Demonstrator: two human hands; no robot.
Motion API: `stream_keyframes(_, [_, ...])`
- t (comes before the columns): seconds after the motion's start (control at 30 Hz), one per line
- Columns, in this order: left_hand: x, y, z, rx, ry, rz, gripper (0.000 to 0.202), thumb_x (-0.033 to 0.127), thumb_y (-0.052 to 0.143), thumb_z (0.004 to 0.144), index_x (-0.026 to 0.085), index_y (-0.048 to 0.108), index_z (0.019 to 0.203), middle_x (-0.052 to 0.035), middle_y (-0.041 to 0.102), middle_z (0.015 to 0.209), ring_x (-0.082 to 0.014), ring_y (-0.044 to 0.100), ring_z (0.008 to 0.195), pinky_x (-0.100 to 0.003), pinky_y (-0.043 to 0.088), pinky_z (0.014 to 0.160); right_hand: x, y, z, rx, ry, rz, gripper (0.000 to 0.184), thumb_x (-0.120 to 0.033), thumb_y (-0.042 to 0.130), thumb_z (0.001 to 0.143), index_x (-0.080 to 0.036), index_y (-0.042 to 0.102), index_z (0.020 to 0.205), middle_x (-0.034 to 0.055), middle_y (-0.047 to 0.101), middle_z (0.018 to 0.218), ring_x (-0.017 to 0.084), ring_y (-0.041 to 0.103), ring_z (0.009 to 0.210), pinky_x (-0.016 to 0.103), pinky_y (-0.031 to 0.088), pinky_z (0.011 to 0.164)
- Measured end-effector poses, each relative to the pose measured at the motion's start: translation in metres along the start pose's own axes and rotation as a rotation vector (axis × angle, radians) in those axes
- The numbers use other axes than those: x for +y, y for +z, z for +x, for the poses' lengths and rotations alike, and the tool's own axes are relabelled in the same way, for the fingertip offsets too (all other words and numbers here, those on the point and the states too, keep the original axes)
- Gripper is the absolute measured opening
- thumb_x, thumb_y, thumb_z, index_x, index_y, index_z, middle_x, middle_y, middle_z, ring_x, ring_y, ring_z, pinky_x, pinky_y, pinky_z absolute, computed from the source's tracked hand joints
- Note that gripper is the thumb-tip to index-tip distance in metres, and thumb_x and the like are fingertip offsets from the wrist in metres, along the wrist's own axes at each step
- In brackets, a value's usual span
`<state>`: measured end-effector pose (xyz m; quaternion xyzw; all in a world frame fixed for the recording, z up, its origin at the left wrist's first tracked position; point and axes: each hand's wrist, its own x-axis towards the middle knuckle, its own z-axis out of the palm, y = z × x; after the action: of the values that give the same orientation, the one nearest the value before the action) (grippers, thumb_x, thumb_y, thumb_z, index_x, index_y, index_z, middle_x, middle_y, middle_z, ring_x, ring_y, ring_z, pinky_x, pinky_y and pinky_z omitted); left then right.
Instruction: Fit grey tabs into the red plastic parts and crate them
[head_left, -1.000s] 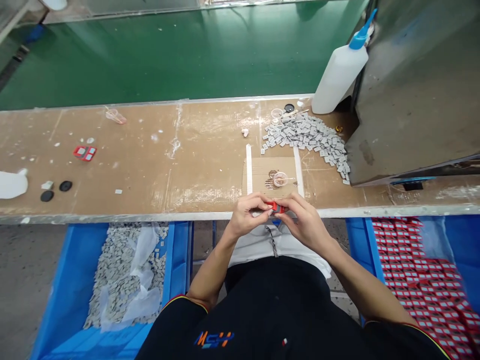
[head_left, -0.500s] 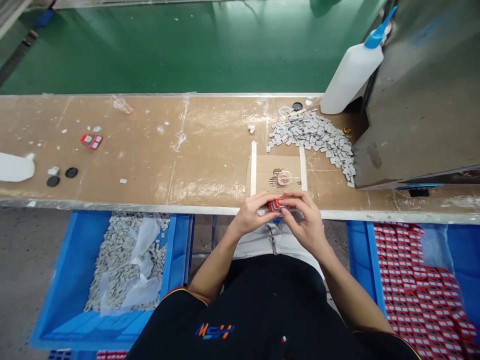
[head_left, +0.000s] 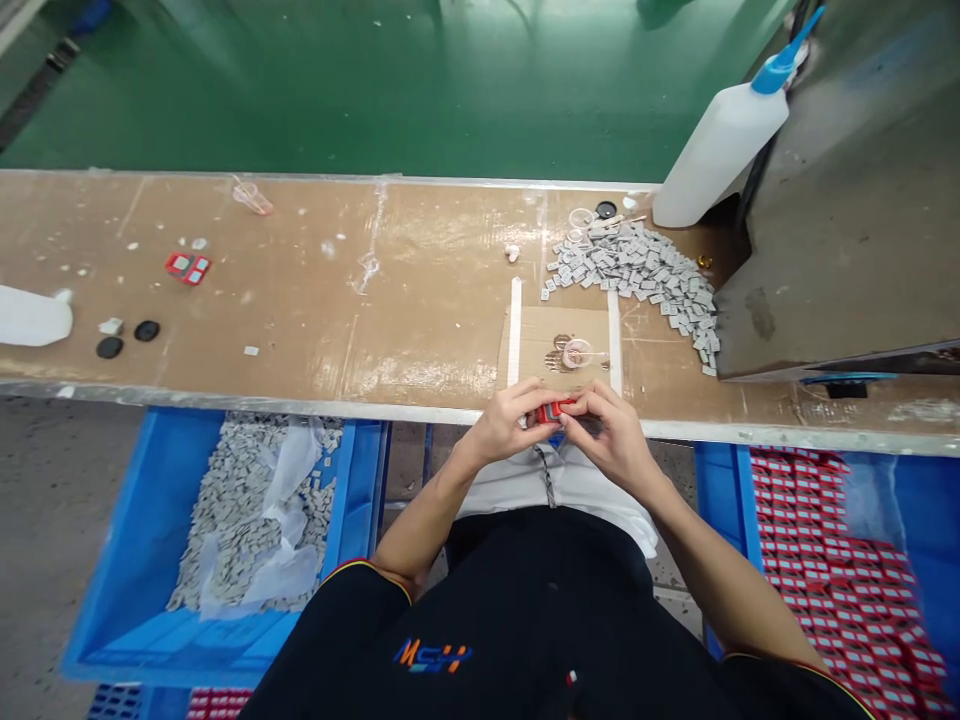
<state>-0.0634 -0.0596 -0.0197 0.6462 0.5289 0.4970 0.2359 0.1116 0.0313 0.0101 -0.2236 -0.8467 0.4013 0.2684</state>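
A small red plastic part [head_left: 553, 412] with a grey face is held at the table's front edge, just above my lap. The fingers of my left hand [head_left: 507, 424] are closed around its left end. At the other end, my right hand [head_left: 613, 440] pinches it between thumb and fingers; whether a smaller piece sits under those fingertips is hidden. Just beyond my hands a small clear cup [head_left: 577, 353] with a thin stick lies on a cardboard pad [head_left: 536, 330] edged by white strips. A heap of small grey tiles [head_left: 637, 268] spreads behind it to the right.
A white squeeze bottle [head_left: 720, 150] with a blue nozzle stands by a metal housing [head_left: 847, 220]. Another red part [head_left: 187, 267] and black caps [head_left: 147, 330] lie left. Blue bins below hold grey tiles [head_left: 240, 530] and rows of red parts [head_left: 825, 580]. A green surface [head_left: 375, 90] runs behind.
The red part has turned slightly between my hands, and my right fingers have shifted on it. The view has tilted a little; everything on the table stays in place.
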Motion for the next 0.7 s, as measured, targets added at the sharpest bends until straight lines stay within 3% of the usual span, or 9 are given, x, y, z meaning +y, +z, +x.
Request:
stream_keyframes(0.2, [0.002, 0.000, 0.002, -0.034, -0.042, -0.023, 0.034, 0.035, 0.070, 0.091, 0.015, 0.070, 0.119, -0.0030, 0.061, 0.084, -0.0126, 0.056, 0.068, -0.024, 0.050, 0.065, -0.003, -0.002, -0.006, -0.022, 0.039, 0.039, 0.005, -0.020, 0.060, 0.095, -0.022, 0.064, 0.092, 0.0058, 0.064, 0.094, 0.019, 0.066, 0.087, 0.030, 0.053, 0.070])
stream_keyframes(0.43, [0.001, -0.001, 0.000, -0.035, -0.031, -0.006, 0.032, 0.033, 0.068, 0.093, 0.014, 0.071, 0.119, -0.0046, 0.063, 0.086, -0.0148, 0.059, 0.074, -0.026, 0.052, 0.070, 0.000, -0.003, -0.001, -0.057, 0.037, -0.029, 0.011, -0.021, 0.059, 0.094, -0.022, 0.059, 0.083, 0.0019, 0.054, 0.080, 0.016, 0.058, 0.071, 0.029, 0.050, 0.065])
stream_keyframes(0.57, [0.001, -0.004, -0.001, -0.093, -0.076, -0.068, 0.038, 0.037, 0.071, 0.090, 0.016, 0.072, 0.122, -0.0081, 0.069, 0.092, -0.0171, 0.063, 0.079, -0.030, 0.056, 0.075, -0.008, -0.001, -0.006, -0.067, 0.029, 0.009, 0.011, -0.022, 0.058, 0.097, -0.022, 0.061, 0.086, 0.0036, 0.059, 0.084, 0.018, 0.062, 0.077, 0.030, 0.052, 0.069])
stream_keyframes(0.63, [0.001, -0.006, -0.002, -0.134, -0.136, -0.193, 0.052, 0.038, 0.078, 0.085, 0.018, 0.067, 0.131, -0.0106, 0.073, 0.101, -0.0172, 0.066, 0.080, -0.031, 0.058, 0.077, -0.013, -0.010, -0.020, -0.041, 0.030, 0.019, 0.010, -0.022, 0.058, 0.098, -0.023, 0.062, 0.088, 0.0047, 0.064, 0.087, 0.019, 0.065, 0.083, 0.031, 0.053, 0.073])
stream_keyframes(0.7, [0.001, -0.006, -0.001, -0.130, -0.204, -0.365, 0.068, 0.039, 0.082, 0.081, 0.021, 0.059, 0.142, -0.0138, 0.073, 0.114, -0.0181, 0.070, 0.084, -0.031, 0.061, 0.077, -0.011, -0.033, -0.042, 0.041, 0.065, -0.033, 0.012, -0.023, 0.058, 0.099, -0.023, 0.062, 0.088, 0.0045, 0.066, 0.087, 0.019, 0.065, 0.083, 0.031, 0.052, 0.073])
